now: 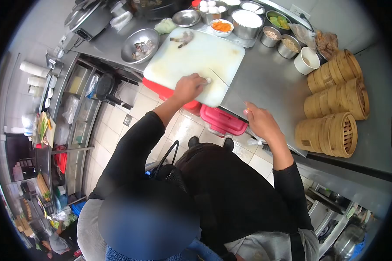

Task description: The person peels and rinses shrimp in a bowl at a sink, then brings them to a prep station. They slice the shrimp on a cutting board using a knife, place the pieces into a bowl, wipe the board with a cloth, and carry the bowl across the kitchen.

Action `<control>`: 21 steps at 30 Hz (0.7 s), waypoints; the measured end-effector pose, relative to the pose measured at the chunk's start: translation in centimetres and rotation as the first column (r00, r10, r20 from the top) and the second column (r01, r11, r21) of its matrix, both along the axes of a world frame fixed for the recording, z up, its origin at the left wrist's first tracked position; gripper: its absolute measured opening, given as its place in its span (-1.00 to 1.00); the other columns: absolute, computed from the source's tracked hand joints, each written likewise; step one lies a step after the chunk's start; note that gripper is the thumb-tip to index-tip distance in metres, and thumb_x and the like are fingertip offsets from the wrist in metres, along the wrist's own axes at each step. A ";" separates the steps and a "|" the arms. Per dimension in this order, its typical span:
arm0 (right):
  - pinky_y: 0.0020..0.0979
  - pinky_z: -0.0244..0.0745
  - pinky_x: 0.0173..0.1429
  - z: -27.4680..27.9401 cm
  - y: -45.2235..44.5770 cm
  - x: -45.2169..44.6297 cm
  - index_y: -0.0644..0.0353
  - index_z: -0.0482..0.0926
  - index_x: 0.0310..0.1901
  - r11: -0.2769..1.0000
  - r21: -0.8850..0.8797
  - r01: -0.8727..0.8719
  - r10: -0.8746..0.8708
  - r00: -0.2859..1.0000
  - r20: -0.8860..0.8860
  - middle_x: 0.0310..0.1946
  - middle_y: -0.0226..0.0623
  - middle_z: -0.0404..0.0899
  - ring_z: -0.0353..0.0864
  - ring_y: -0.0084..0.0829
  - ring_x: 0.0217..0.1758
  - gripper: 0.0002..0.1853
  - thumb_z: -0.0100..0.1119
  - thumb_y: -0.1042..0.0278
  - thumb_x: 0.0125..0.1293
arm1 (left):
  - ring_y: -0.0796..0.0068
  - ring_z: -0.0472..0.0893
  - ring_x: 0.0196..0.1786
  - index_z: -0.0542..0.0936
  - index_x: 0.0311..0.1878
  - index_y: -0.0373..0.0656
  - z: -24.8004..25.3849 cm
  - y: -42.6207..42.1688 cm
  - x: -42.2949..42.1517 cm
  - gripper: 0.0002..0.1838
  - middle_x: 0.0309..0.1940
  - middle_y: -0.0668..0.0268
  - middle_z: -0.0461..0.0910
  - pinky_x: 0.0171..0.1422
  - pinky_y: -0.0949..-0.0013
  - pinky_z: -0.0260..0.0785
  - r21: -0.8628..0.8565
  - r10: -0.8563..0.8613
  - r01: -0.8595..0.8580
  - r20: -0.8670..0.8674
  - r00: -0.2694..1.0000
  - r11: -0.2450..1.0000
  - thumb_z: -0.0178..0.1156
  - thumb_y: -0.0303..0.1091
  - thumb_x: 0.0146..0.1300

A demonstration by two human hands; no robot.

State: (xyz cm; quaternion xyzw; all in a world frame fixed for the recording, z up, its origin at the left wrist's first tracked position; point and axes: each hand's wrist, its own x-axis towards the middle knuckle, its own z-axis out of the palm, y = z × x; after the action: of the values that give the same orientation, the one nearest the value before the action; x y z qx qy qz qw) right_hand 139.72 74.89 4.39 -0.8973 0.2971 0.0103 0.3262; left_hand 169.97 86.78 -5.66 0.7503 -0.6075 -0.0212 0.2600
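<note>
On the white cutting board (165, 58), my left hand (190, 88) is curled, its fingertips pressed on a small pale piece (208, 80). My right hand (262, 122) is closed over the steel counter, right of the board. A thin knife blade (219, 76), seen almost edge-on, lies in line with that hand and reaches over the board beside the pale piece; its handle is hidden in the grip. Peeled shrimp (184, 39) rest at the board's far edge. More shrimp (143, 48) are in a metal bowl (127, 47) left of the board.
Bamboo steamers (324, 135) stand at the right. Behind the board are eggs (211, 8), shredded orange food (222, 26) and several metal containers (247, 21). A pink bin (222, 122) sits below the counter edge. A cooker (89, 21) stands at the far left.
</note>
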 end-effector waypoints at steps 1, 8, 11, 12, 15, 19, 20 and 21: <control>0.07 0.55 0.07 1.4 0.3 0.5 0.16 0.50 0.29 0.995 -0.097 -0.032 0.030 0.999 -0.020 -0.13 0.21 0.67 0.67 0.19 -0.06 -0.58 -0.01 0.14 0.53 | 0.09 0.68 -0.23 0.74 -0.07 -0.01 -0.3 0.1 -0.1 -0.75 -0.23 0.24 0.64 -0.08 0.08 0.55 0.000 0.007 -0.007 -0.004 1.000 1.000 0.29 -0.38 0.16; 0.10 0.57 0.04 1.7 1.5 3.9 0.18 0.54 0.22 0.965 -0.217 -0.144 0.112 0.982 -0.154 -0.21 0.17 0.70 0.69 0.17 -0.10 -0.63 0.02 0.22 0.50 | 0.04 0.66 -0.22 0.74 -0.06 -0.01 -1.0 0.0 -0.7 -0.71 -0.22 0.21 0.62 -0.07 0.06 0.54 -0.121 -0.032 0.020 -0.099 0.995 0.992 0.28 -0.45 0.12; 0.11 0.57 0.02 0.9 1.1 5.8 0.18 0.56 0.17 0.966 -0.192 -0.175 0.159 0.982 -0.098 -0.22 0.15 0.70 0.70 0.16 -0.10 -0.67 0.01 0.24 0.50 | 0.03 0.66 -0.21 0.74 -0.08 -0.03 -1.3 0.1 -0.9 -0.72 -0.20 0.19 0.63 -0.06 0.06 0.54 -0.135 -0.018 0.002 -0.117 0.993 0.991 0.28 -0.46 0.12; 0.11 0.57 0.02 1.5 1.0 5.3 0.18 0.57 0.15 0.956 -0.227 -0.185 0.161 0.979 -0.123 -0.23 0.15 0.70 0.70 0.17 -0.10 -0.67 0.00 0.23 0.50 | 0.03 0.67 -0.23 0.74 -0.07 -0.03 -1.6 0.2 -0.7 -0.73 -0.19 0.19 0.64 -0.06 0.06 0.55 -0.133 -0.005 -0.010 -0.114 0.993 0.991 0.30 -0.44 0.14; 0.12 0.56 0.02 3.2 2.2 4.5 0.19 0.58 0.10 0.951 -0.238 -0.195 0.150 0.969 -0.195 -0.24 0.16 0.69 0.69 0.18 -0.10 -0.69 -0.01 0.23 0.50 | 0.05 0.67 -0.23 0.73 -0.09 -0.05 -2.3 0.5 -1.0 -0.77 -0.18 0.19 0.66 -0.07 0.08 0.55 -0.238 0.001 -0.027 -0.112 0.994 0.971 0.31 -0.43 0.15; 0.13 0.55 0.02 0.6 2.1 7.3 0.21 0.57 0.07 0.961 -0.181 -0.208 0.190 0.975 -0.113 -0.24 0.17 0.69 0.69 0.19 -0.10 -0.71 0.00 0.23 0.50 | 0.06 0.68 -0.18 0.73 -0.11 -0.06 -2.9 0.6 -1.6 -0.79 -0.18 0.20 0.67 -0.01 0.09 0.54 -0.220 0.041 -0.076 -0.158 0.987 0.973 0.33 -0.43 0.16; 0.13 0.55 0.02 0.5 2.0 6.9 0.21 0.57 0.07 0.961 -0.182 -0.207 0.188 0.975 -0.114 -0.24 0.17 0.69 0.69 0.19 -0.10 -0.71 0.00 0.23 0.50 | 0.07 0.68 -0.18 0.73 -0.13 -0.07 -2.7 0.7 -1.7 -0.80 -0.19 0.20 0.67 -0.01 0.10 0.54 -0.208 0.045 -0.088 -0.203 0.978 0.974 0.34 -0.44 0.16; 0.12 0.55 0.02 0.8 1.9 6.5 0.21 0.57 0.09 0.957 -0.212 -0.198 0.180 0.978 -0.100 -0.23 0.17 0.69 0.69 0.19 -0.10 -0.70 0.00 0.24 0.50 | 0.07 0.69 -0.17 0.73 -0.14 -0.09 -2.4 0.6 -1.4 -0.82 -0.20 0.20 0.68 0.00 0.10 0.54 -0.199 0.055 -0.105 -0.245 0.968 0.974 0.35 -0.44 0.16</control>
State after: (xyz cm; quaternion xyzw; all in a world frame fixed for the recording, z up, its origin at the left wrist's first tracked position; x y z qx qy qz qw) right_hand 146.25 76.76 5.16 -0.9512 0.2220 0.0443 0.2096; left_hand 168.56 87.42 -8.09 0.7346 -0.5398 -0.0359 0.4095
